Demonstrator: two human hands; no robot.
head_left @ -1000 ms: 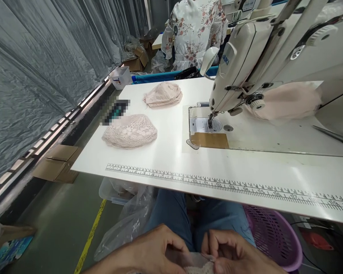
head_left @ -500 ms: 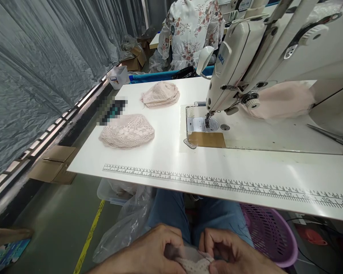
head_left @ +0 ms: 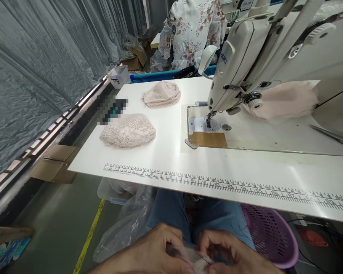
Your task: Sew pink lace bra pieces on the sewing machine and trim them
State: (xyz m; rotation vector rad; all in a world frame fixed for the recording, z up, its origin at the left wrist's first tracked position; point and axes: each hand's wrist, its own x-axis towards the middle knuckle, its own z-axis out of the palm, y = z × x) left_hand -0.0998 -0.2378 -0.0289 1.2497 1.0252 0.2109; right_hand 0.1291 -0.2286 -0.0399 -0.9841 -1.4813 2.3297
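Beige lace-and-mesh fabric [head_left: 199,263] sits at six o'clock from the white worktop [head_left: 167,160], pinched by my left hand [head_left: 160,249] and right hand [head_left: 231,249]; they've drawn slightly closer, which I read as fine adjustment.

A sewing workshop — an industrial sewing machine [head_left: 240,64] stands on a ruler-marked white table [head_left: 165,160].

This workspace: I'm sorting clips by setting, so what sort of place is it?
Probably a garment sewing workshop: a JUKI sewing machine, a ruler-marked table and lace fabric pieces show it.
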